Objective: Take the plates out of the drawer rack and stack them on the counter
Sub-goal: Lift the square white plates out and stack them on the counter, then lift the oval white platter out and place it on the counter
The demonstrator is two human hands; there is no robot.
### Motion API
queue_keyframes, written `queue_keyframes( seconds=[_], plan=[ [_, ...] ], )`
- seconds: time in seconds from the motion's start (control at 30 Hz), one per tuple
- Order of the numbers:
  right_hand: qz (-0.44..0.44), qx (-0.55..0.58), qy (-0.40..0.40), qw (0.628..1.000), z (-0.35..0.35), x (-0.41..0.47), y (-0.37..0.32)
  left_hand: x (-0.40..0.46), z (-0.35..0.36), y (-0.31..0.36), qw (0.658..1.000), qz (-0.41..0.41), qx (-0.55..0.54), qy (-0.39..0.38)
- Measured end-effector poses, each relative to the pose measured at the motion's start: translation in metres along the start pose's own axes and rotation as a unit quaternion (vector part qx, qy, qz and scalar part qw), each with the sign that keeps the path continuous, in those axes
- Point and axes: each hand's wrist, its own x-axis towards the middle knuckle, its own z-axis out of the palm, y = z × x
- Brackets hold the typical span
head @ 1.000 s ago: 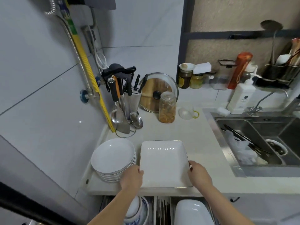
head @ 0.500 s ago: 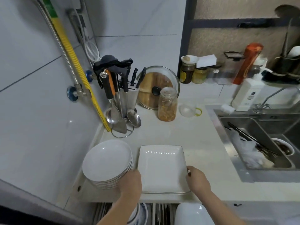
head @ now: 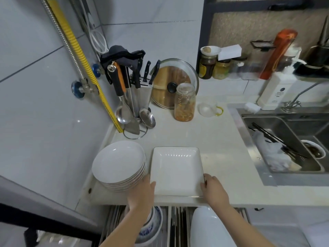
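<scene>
a: where does the square plate (head: pixel 176 171) lie from the hands?

b: between them. it sits flat on the counter (head: pixel 219 139), near the front edge. the left hand (head: pixel 142 195) is at its near left corner, the right hand (head: pixel 214 188) at its near right corner, both reaching up from the drawer rack (head: pixel 175 227) below.

a: are they gripping it?

b: the right hand's fingers curl over the rim, so i'd call that a light hold on the plate. the left hand touches the left edge with the fingers bent, but whether it clamps the rim or only rests against it i cannot tell.

a: which hand is nearer the rest of the job?

b: the right, i judge. a large white dish (head: pixel 204 227) stands in the rack just under the right forearm. the left forearm passes over a blue-patterned bowl (head: pixel 151 227), which is not a plate.

a: and the plate's axis?

b: it's square, so no long axis; its sides run roughly parallel to the counter edge, slightly skewed.

a: how does it look?

b: glossy white with a thin dark line along the rim and a shallow raised border. just beside it on the left, close or touching, is a stack of round plates (head: pixel 120 165), white, several deep, nested evenly.

a: so the coming move?

b: likely letting go and reaching down and back into the rack.
</scene>
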Motion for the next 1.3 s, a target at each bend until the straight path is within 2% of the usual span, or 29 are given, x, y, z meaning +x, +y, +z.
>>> queue_keyframes(
  seconds=[0.13, 0.2, 0.33, 0.67, 1.07, 1.17, 1.3],
  plan=[
    [-0.049, 0.053, 0.020, 0.997, 0.006, -0.035, 0.021, -0.052, 0.012, -0.002, 0.983, -0.070, -0.167, 0.006],
    [-0.081, 0.058, 0.031, 0.995, 0.010, -0.055, 0.036, -0.078, 0.021, -0.003, 0.981, -0.073, -0.179, 0.000],
    [-0.098, 0.029, 0.020, 0.995, 0.026, -0.090, 0.077, -0.123, 0.045, 0.001, 0.987, 0.006, -0.149, -0.052],
    [0.010, -0.088, -0.104, 0.991, 0.071, -0.133, 0.186, -0.186, 0.136, 0.047, 0.969, 0.041, -0.135, -0.201],
    [0.125, -0.134, -0.209, 0.961, 0.143, -0.092, 0.275, -0.180, 0.261, 0.089, 0.910, -0.053, -0.126, -0.391],
    [0.160, -0.121, -0.208, 0.957, 0.155, -0.079, 0.287, -0.178, 0.276, 0.093, 0.900, -0.088, -0.136, -0.405],
    [0.184, -0.077, -0.202, 0.959, 0.170, -0.071, 0.296, -0.174, 0.285, 0.096, 0.909, -0.114, -0.112, -0.385]
  ],
)
